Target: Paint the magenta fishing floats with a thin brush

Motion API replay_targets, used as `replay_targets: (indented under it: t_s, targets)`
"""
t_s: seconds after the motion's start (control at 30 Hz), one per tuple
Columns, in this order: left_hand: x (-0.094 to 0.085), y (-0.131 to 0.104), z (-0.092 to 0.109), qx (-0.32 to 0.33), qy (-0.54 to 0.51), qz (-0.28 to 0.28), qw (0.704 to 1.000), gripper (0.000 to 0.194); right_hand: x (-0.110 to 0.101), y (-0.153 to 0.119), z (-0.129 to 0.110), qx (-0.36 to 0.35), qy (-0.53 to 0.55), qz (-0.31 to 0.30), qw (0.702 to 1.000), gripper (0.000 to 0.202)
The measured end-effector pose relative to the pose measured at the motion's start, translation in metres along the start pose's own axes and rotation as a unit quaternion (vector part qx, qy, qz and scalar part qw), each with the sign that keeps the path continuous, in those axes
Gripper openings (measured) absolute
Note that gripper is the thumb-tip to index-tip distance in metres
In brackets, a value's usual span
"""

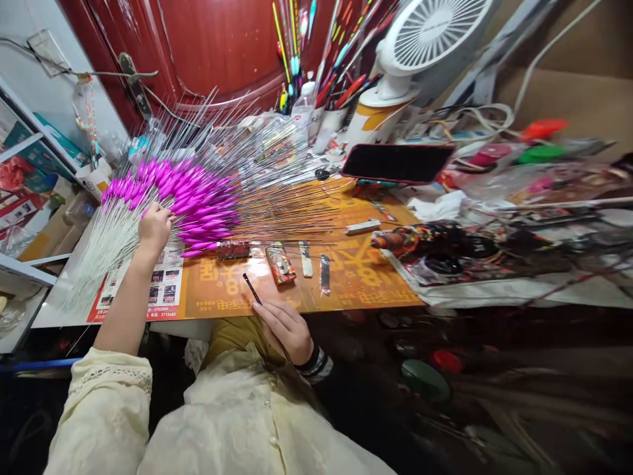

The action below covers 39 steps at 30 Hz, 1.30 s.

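The floats [205, 204] are lying in a thick fan on the left of your desk [198, 297], their slim bodies shining glossy magenta, pale stems spreading toward you and thin dark ones pointing right. Your left hand [155, 227] is curling its fingers narrow among them, its exact grip hidden, while your right hand [289, 330] is holding a thin dark brush [251, 287] near the desk's front edge.

Left hand [155, 229] among magenta floats [198, 198], right hand [289, 330] around slim brush [251, 287].
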<state>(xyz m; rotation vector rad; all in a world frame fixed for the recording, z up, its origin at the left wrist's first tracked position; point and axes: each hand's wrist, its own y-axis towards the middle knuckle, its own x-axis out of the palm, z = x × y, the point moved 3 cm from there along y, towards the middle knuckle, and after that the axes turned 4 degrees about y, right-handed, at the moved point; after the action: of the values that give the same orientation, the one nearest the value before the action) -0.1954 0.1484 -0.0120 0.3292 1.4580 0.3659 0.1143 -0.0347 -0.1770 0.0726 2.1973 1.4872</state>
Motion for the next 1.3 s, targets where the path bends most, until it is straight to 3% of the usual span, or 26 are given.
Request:
replay_targets:
  t_s: [0.13, 0.23, 0.37, 0.5, 0.67, 0.77, 0.83, 0.93, 1.13, 1.2, 1.3]
  targets:
    - [-0.011, -0.004, 0.006, 0.024, 0.019, 0.001, 1.0, 0.012, -0.004, 0.003, 0.001, 0.019, 0.039, 0.016, 0.999, 0.06]
    - [-0.031, -0.021, 0.017, 0.09, 0.009, 0.008, 0.996, 0.014, -0.015, 0.007, 0.0, 0.021, 0.055, 0.032, 0.998, 0.055]
    - [-0.053, -0.056, 0.037, 0.189, -0.096, 0.018, 0.977, 0.017, -0.04, 0.011, -0.001, -0.002, 0.049, 0.047, 0.998, 0.05]
    - [-0.063, -0.076, 0.056, 0.228, -0.179, 0.049, 0.956, 0.013, -0.066, 0.011, -0.001, -0.022, 0.033, 0.048, 0.998, 0.046]
    - [-0.087, -0.082, 0.105, 0.285, -0.183, 0.116, 0.934, 0.012, -0.086, 0.012, -0.002, -0.031, -0.002, 0.056, 0.998, 0.043]
    - [-0.103, -0.094, 0.14, 0.318, -0.158, 0.12, 0.927, 0.011, -0.092, 0.015, -0.004, -0.038, -0.016, 0.065, 0.997, 0.042]
    - [-0.105, -0.102, 0.15, 0.302, -0.137, 0.107, 0.937, 0.014, -0.097, 0.015, -0.005, -0.04, -0.028, 0.06, 0.997, 0.041]
    - [-0.09, -0.104, 0.136, 0.26, -0.12, 0.052, 0.957, 0.017, -0.106, 0.014, -0.005, -0.049, -0.05, 0.05, 0.996, 0.039]
    - [-0.043, -0.085, 0.055, 0.143, -0.135, -0.146, 0.97, 0.024, -0.128, 0.005, 0.011, -0.045, -0.092, 0.059, 0.993, 0.04]
    - [-0.037, -0.084, 0.037, 0.094, -0.117, -0.179, 0.972, 0.026, -0.131, 0.004, 0.021, -0.038, -0.108, 0.066, 0.991, 0.042]
    - [-0.033, -0.088, 0.026, 0.057, -0.105, -0.198, 0.973, 0.026, -0.13, 0.008, 0.04, -0.005, -0.134, 0.079, 0.988, 0.045]
